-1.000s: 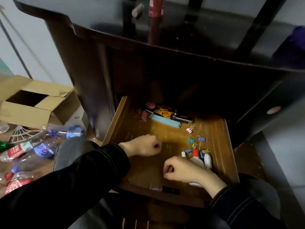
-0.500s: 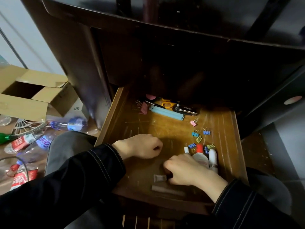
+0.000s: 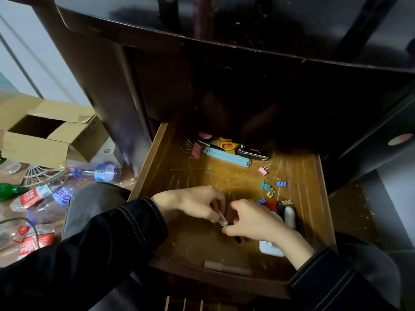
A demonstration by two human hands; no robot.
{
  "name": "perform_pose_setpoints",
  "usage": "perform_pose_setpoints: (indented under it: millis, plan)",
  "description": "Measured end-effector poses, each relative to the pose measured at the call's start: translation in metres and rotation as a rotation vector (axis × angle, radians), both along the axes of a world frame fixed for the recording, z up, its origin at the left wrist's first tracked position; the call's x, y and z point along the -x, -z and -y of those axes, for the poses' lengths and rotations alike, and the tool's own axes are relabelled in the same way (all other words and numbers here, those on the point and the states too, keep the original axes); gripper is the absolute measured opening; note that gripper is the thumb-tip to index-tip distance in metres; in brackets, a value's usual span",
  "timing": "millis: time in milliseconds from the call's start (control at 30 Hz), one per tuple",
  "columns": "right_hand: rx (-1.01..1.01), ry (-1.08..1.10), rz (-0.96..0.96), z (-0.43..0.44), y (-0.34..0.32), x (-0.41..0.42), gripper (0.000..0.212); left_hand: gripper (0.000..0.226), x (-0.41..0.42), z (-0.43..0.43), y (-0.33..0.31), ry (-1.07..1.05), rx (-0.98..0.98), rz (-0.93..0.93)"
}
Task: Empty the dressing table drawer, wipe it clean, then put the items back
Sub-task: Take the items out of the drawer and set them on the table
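Currently left hand (image 3: 193, 204) pinches a small pale tube (image 3: 222, 221) over the middle of the open drawer (image 3: 143, 176), right hand (image 3: 253, 221) curled just beside it, grip unclear; binder clips (image 3: 266, 186) lie just beyond the right hand, blue bar (image 3: 226, 157) crosswise well beyond both hands.

On the floor (image 3: 350, 207), at nine o'clock from the drawer (image 3: 298, 176), a clear bottle (image 3: 56, 198) bears a blue label whose white letters, upside down, read roughly "Gan". The red-labelled bottles (image 3: 29, 195) beside it carry print too blurred to read. The silver script on the black case (image 3: 252, 151), at twelve o'clock in the drawer, is illegible.
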State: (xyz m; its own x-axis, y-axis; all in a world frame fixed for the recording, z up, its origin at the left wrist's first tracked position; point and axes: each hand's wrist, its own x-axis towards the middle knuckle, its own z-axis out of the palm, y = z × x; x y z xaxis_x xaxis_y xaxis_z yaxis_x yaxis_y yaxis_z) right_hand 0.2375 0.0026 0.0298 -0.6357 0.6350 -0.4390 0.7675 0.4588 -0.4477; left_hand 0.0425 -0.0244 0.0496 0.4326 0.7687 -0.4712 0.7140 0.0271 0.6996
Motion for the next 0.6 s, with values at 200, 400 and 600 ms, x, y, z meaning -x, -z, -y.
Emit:
perform_pose_setpoints:
  millis: [200,400,600]
  plan:
    - [0.165,0.065,-0.047,-0.001,-0.003,0.004,0.022,0.017,0.004,0.0,-0.001,0.051,-0.136,-0.099]
    - [0.455,-0.196,0.226,0.007,0.0,-0.002,0.016,0.018,0.007,0.001,-0.002,-0.046,-0.21,-0.104]
    - [0.479,-0.283,0.305,0.016,0.003,0.004,0.024,0.023,0.009,0.001,-0.001,-0.055,-0.288,-0.161]
